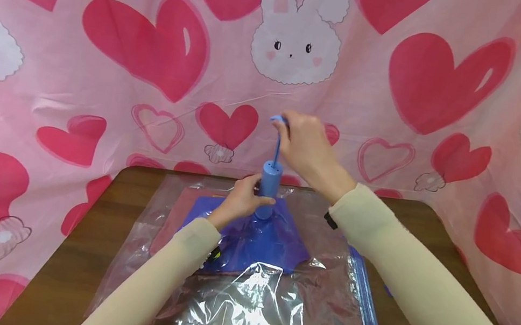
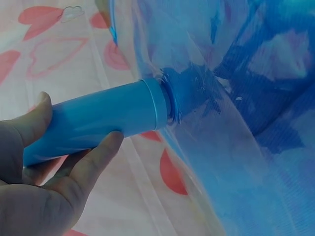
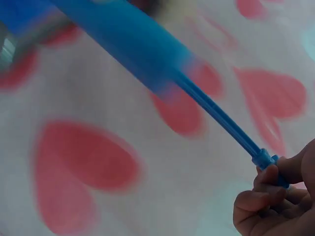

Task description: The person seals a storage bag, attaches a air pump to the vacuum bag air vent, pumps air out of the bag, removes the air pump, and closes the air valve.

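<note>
A blue hand pump [image 1: 270,181] stands upright on a clear plastic vacuum bag [image 1: 242,312], its lower end against the bag. My left hand [image 1: 242,199] grips the pump's barrel; in the left wrist view, thumb and fingers lie around the blue barrel [image 2: 103,118]. Above it, my right hand [image 1: 306,141] holds the pump's handle [image 1: 278,118], with the thin rod drawn out of the barrel. The right wrist view shows curled fingers around the handle [image 3: 270,164] at the end of the rod [image 3: 219,115]. Inside the bag lies folded blue fabric [image 1: 264,247].
Beneath the bag is a dark brown wooden table [image 1: 67,263]. A blue zip strip [image 1: 367,305] runs along the bag's right edge. Reddish fabric [image 1: 173,217] shows at the left of the blue cloth. Pink heart-and-rabbit curtains [image 1: 288,95] hang behind and at both sides.
</note>
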Demonstrator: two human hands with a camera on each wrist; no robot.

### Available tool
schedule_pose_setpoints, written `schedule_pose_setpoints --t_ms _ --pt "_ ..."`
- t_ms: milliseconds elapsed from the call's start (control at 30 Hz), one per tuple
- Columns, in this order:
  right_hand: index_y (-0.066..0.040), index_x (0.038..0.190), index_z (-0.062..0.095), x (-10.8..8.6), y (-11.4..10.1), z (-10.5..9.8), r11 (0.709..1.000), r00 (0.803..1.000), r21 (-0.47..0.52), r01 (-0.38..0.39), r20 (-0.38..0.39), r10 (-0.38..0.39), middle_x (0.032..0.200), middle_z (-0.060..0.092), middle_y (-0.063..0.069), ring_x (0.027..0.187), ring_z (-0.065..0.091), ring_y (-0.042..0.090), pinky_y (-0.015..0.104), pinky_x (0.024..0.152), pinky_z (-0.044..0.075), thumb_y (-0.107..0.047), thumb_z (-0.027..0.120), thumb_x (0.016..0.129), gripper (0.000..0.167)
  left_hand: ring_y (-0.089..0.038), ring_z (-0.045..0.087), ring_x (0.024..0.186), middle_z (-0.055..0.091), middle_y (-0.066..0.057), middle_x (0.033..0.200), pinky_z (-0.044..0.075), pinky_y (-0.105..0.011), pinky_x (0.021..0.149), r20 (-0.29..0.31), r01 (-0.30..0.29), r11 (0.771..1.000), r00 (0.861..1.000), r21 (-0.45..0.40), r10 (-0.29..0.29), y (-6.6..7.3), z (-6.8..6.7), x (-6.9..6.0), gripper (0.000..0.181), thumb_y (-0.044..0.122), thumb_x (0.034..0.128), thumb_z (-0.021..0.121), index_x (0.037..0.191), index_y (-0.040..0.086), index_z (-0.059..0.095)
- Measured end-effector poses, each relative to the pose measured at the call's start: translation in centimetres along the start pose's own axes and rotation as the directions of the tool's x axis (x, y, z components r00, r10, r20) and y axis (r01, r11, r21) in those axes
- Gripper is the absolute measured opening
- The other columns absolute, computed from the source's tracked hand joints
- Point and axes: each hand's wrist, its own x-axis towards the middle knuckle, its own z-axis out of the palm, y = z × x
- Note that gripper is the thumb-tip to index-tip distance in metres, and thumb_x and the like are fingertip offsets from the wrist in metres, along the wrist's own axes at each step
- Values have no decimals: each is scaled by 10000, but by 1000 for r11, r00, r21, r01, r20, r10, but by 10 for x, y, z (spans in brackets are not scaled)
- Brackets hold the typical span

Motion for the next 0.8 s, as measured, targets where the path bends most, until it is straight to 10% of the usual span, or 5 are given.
schedule_pose_setpoints --t_ms 267,800 --pt "49 1104 686 -35 23 45 994 974 3 -112 199 110 805 669 133 714 689 278 404 690 608 -125 640 1056 186 -353 705 1125 712 -171 1251 575 -473 953 7 -40 999 999 4 40 3 0 3 555 139 897 863 1385 28 624" --pt "55 1040 713 29 -10 -52 998 987 57 29 -161 -20 711 567 121 589 502 242 307 575 381 -142 573 1089 246 -367 679 1173 703 -186 1270 547 -524 993 11 25 1000 1000 2 -25 4 0 4 543 154 897 866 1370 29 629"
